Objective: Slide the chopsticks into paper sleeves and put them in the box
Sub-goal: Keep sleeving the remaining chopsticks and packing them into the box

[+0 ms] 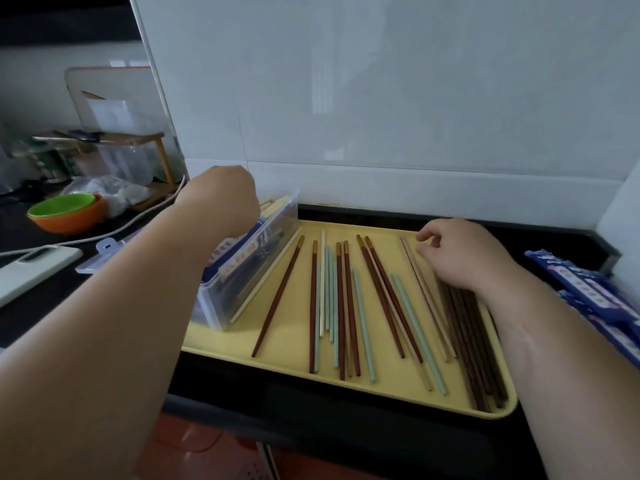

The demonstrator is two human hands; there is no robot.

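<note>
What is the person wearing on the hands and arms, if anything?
Nothing shows: the left hand and the right hand are bare, with no gloves, rings or watch, and both forearms are bare to the picture's edge, no sleeves in view.

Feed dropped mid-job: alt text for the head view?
A person's left hand reaches into a clear plastic box of sleeved chopsticks at the left end of a yellow tray, fingers hidden. The right hand rests, loosely curled, on pale chopsticks at the tray's right; more loose chopsticks lie between. Blue paper sleeves are stacked right of the tray.
</note>
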